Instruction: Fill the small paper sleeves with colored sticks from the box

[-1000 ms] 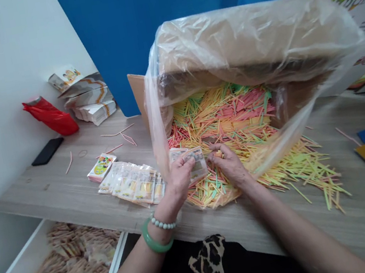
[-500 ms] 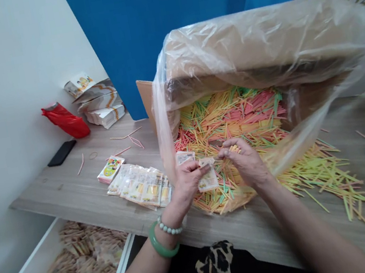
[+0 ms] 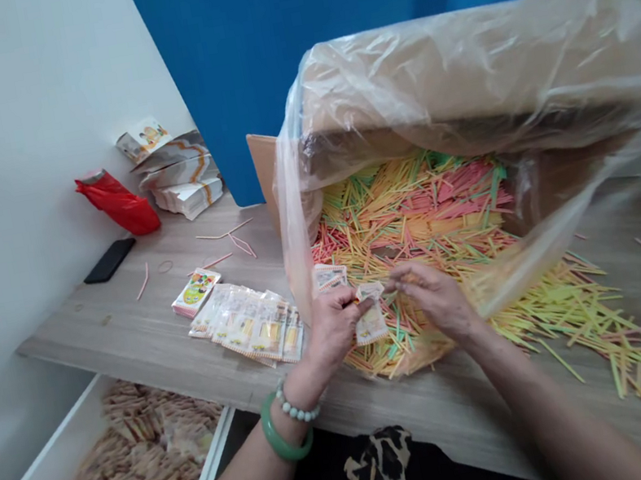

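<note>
A small printed clear packet [image 3: 371, 322] is pinched between the thumb and fingers of my left hand [image 3: 335, 322], in front of the big lined box. My right hand [image 3: 429, 295] is closed beside the packet's upper edge, its fingertips together; what they hold is too small to make out. Under and behind both hands lies a heap of thin coloured sticks [image 3: 414, 207] in yellow, pink, orange and green. Another packet [image 3: 330, 275] rests just behind my left hand. To the left, a row of packets with yellow sticks inside [image 3: 268, 330] overlaps on the table.
A clear plastic liner [image 3: 450, 60] drapes over the cardboard box [image 3: 263, 169]. Loose yellow sticks [image 3: 594, 316] spill onto the table [image 3: 143, 329] at right. A card stack [image 3: 196, 291], black phone [image 3: 110, 260], red bag [image 3: 119, 205] and folded cartons [image 3: 185, 173] stand left. Below is a filled drawer [image 3: 126, 473].
My right hand has lowered slightly and its fingers have closed further; the yellow sticks seen in it earlier no longer show. My left hand still holds the packet. The view has shifted slightly.
</note>
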Tool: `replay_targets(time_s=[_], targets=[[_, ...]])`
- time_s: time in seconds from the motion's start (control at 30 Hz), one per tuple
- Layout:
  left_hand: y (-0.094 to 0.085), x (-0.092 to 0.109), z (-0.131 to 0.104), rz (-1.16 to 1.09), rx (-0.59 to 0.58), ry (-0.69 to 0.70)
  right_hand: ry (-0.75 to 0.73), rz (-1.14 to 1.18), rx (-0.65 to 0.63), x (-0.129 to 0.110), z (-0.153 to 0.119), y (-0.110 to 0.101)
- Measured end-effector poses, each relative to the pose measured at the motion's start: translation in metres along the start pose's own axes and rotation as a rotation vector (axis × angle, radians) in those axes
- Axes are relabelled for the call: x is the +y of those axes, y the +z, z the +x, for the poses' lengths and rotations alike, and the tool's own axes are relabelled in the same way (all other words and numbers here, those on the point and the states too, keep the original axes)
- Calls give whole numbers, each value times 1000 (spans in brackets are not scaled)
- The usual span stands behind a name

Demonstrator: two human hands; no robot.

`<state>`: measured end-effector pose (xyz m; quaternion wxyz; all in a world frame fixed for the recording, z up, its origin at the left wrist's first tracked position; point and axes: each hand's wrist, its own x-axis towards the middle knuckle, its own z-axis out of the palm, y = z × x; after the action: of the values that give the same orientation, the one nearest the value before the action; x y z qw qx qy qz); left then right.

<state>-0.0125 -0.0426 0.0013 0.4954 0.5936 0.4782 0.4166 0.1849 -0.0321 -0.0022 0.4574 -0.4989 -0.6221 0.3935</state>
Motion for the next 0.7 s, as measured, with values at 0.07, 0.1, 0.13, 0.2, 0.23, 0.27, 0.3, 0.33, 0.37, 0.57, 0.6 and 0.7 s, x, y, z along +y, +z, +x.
replay_targets(time_s=[0.07, 0.1, 0.13, 0.2, 0.23, 0.27, 0.3, 0.33, 0.37, 0.57, 0.6, 0.7], targets=[[1, 4, 0, 39, 1, 24, -35, 207, 93, -24, 3, -3], [1, 6, 0, 68, 5, 37, -63, 323, 118, -36, 4, -1], [2, 7, 0, 93, 8, 45, -88, 433, 118, -47, 4, 2], [4, 9, 0, 108, 6, 39, -116, 591, 90, -63, 4, 13], [4, 10, 0, 93, -5, 22, -118, 636, 78, -67, 4, 19], [5, 10, 0, 67, -17, -3, -118, 663, 75, -69, 3, 26], [5, 10, -1, 32, -33, -35, -116, 678, 79, -68, 3, 32], [5, 11, -2, -6, -49, -70, -114, 685, 85, -66, 2, 37], [5, 11, -2, -45, -68, -107, -113, 686, 91, -63, 1, 40], [1, 15, -6, -196, -159, -268, -154, 659, 177, -54, 1, 41], [1, 16, -6, -199, -168, -269, -167, 665, 207, -55, 1, 40], [1, 17, -5, -191, -183, -252, -195, 666, 255, -59, 2, 40]])
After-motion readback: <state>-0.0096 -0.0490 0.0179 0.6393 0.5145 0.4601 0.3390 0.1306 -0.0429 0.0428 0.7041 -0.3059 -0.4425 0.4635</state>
